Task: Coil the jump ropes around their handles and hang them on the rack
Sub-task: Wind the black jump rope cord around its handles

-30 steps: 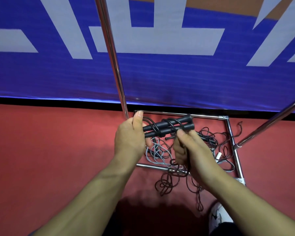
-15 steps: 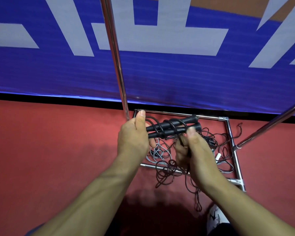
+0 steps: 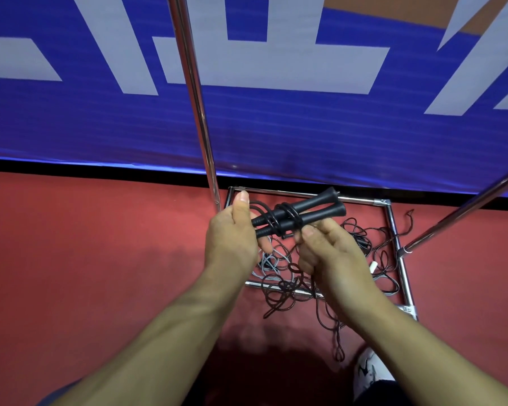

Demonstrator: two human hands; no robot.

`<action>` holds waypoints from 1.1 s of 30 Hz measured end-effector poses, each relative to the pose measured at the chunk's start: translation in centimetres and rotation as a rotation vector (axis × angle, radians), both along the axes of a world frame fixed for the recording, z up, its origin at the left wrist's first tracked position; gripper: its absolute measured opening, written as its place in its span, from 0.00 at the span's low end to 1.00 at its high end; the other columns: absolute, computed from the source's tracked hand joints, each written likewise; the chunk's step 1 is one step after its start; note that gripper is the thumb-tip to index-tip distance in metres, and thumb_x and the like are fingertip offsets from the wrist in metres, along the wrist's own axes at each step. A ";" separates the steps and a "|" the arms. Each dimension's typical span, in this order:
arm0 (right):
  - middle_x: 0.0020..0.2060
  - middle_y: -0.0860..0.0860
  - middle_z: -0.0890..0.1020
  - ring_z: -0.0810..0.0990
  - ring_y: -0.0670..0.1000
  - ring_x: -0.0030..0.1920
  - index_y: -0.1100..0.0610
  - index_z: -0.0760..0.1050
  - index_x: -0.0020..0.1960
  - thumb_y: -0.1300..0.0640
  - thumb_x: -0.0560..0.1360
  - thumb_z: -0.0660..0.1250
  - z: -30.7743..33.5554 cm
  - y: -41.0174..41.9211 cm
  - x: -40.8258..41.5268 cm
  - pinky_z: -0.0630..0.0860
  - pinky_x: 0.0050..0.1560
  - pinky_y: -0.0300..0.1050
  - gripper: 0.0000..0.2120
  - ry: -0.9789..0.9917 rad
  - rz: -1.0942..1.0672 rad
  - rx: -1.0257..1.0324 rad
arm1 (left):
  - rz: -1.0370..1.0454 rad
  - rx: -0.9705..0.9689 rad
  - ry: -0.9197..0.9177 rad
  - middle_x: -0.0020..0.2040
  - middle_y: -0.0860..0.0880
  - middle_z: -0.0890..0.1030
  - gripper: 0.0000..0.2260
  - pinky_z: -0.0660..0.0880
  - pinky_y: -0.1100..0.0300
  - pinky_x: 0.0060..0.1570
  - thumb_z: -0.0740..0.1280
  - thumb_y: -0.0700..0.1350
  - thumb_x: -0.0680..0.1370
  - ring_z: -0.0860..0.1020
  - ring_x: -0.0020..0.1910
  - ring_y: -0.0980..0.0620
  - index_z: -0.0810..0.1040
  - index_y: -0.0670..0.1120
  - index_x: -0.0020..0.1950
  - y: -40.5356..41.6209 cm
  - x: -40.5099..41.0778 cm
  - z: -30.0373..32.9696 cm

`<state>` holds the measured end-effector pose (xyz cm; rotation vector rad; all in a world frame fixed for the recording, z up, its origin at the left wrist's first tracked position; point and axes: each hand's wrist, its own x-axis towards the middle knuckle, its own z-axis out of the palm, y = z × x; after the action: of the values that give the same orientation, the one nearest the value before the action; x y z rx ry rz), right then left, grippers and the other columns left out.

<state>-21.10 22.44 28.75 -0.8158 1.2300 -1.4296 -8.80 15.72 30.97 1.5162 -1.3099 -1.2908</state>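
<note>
handles [image 3: 311,213]: I see black
rope [image 3: 288,291]: black, one grey-blue [image 3: 269,262]
rack [image 3: 198,98]: shiny chrome
floor [image 3: 85,244]: red
banner [image 3: 305,127]: blue, pale grey shapes
shoe [image 3: 368,373]: white, black marks

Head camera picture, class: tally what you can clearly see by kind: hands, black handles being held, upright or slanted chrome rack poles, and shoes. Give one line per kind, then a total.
Hands: 2, the left hand and the right hand
Black handles: 2, held side by side with rope looped round them
Chrome rack poles: 2, one upright, one slanted
Shoes: 1
Total: 7
</note>
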 end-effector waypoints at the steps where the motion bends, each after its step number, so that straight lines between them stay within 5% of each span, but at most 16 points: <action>1: 0.34 0.51 0.69 0.60 0.45 0.28 0.59 0.71 0.47 0.52 0.74 0.64 0.2 0.0 0.1 0.57 0.29 0.39 0.10 -0.108 -0.009 0.036 | -0.018 -0.014 -0.011 0.23 0.46 0.77 0.23 0.68 0.63 0.25 0.52 0.56 0.85 0.70 0.20 0.54 0.74 0.45 0.38 0.2 -0.1 0.0; 3: 0.30 0.48 0.65 0.56 0.45 0.28 0.56 0.73 0.47 0.42 0.77 0.63 0.5 0.0 0.4 0.52 0.30 0.42 0.17 -0.223 0.022 0.102 | -0.054 -0.042 -0.028 0.23 0.46 0.78 0.23 0.68 0.62 0.26 0.52 0.57 0.85 0.71 0.21 0.53 0.74 0.46 0.37 0.6 -0.2 0.0; 5: 0.28 0.48 0.59 0.52 0.47 0.28 0.50 0.72 0.34 0.36 0.76 0.58 0.7 0.0 0.9 0.50 0.30 0.43 0.21 -0.206 0.050 0.170 | -0.075 -0.038 -0.029 0.22 0.46 0.77 0.23 0.67 0.62 0.26 0.52 0.56 0.85 0.71 0.20 0.54 0.73 0.47 0.36 0.8 -0.3 -0.1; 8: 0.27 0.48 0.56 0.51 0.49 0.28 0.49 0.63 0.27 0.38 0.77 0.57 0.8 0.1 1.1 0.49 0.31 0.48 0.24 -0.064 0.053 0.245 | -0.100 0.028 -0.054 0.23 0.47 0.77 0.23 0.71 0.61 0.26 0.53 0.58 0.84 0.73 0.20 0.52 0.73 0.46 0.37 0.7 -0.1 -0.4; 10: 0.26 0.48 0.56 0.50 0.50 0.29 0.50 0.61 0.27 0.41 0.80 0.57 0.9 0.2 1.2 0.49 0.33 0.49 0.25 -0.021 0.055 0.269 | -0.101 0.007 -0.102 0.26 0.46 0.80 0.25 0.79 0.55 0.36 0.53 0.62 0.82 0.79 0.26 0.48 0.73 0.46 0.36 0.4 0.2 -0.8; 15: 0.23 0.46 0.58 0.53 0.47 0.25 0.50 0.59 0.25 0.42 0.80 0.59 0.8 0.5 1.9 0.54 0.26 0.38 0.27 -0.020 0.056 0.263 | 0.006 -0.079 -0.091 0.34 0.45 0.82 0.27 0.80 0.40 0.42 0.52 0.71 0.72 0.82 0.39 0.39 0.76 0.50 0.40 0.3 -0.1 -1.3; 19: 0.21 0.46 0.59 0.54 0.47 0.22 0.51 0.60 0.21 0.40 0.80 0.59 0.6 0.9 2.3 0.54 0.26 0.39 0.31 0.075 0.084 0.297 | 0.044 -0.116 -0.061 0.36 0.47 0.83 0.19 0.82 0.42 0.39 0.56 0.66 0.76 0.83 0.37 0.43 0.78 0.54 0.43 0.5 -0.2 -1.4; 22: 0.21 0.46 0.59 0.55 0.47 0.23 0.52 0.61 0.21 0.36 0.76 0.59 0.7 1.0 2.3 0.54 0.27 0.41 0.31 0.181 0.104 0.291 | 0.017 -0.050 0.069 0.40 0.39 0.83 0.16 0.81 0.51 0.30 0.58 0.58 0.83 0.83 0.31 0.46 0.80 0.51 0.47 0.7 -0.3 -0.9; 26: 0.23 0.43 0.60 0.58 0.46 0.26 0.51 0.61 0.27 0.30 0.76 0.56 0.1 1.0 2.0 0.57 0.31 0.45 0.30 0.453 0.118 0.192 | 0.039 0.050 0.219 0.40 0.37 0.84 0.18 0.80 0.54 0.27 0.59 0.55 0.84 0.82 0.31 0.46 0.80 0.45 0.44 0.7 -0.5 -0.4; 29: 0.23 0.42 0.67 0.66 0.43 0.26 0.47 0.68 0.33 0.33 0.78 0.51 -0.4 1.5 1.8 0.62 0.32 0.36 0.24 0.704 0.131 0.107 | 0.062 -0.012 0.197 0.38 0.36 0.83 0.17 0.77 0.57 0.25 0.59 0.53 0.84 0.82 0.30 0.45 0.80 0.47 0.41 0.4 -0.3 -0.3; 31: 0.31 0.33 0.74 0.73 0.38 0.34 0.46 0.78 0.50 0.40 0.82 0.50 -1.0 1.7 1.4 0.67 0.37 0.31 0.19 0.827 0.218 -0.002 | 0.068 -0.042 0.182 0.35 0.37 0.81 0.17 0.76 0.58 0.23 0.60 0.53 0.84 0.80 0.27 0.46 0.80 0.48 0.40 -0.1 0.0 -0.2; 33: 0.43 0.35 0.78 0.77 0.40 0.46 0.51 0.75 0.64 0.44 0.82 0.50 -1.7 1.5 0.8 0.72 0.47 0.36 0.21 1.005 0.334 -0.055 | 0.017 -0.037 0.170 0.34 0.36 0.80 0.17 0.75 0.59 0.21 0.60 0.52 0.84 0.79 0.25 0.46 0.79 0.48 0.40 -0.4 0.3 0.0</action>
<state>-20.29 23.97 27.08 -1.8007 1.6568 -0.7538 -8.49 15.32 30.96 1.3577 -1.2026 -1.3458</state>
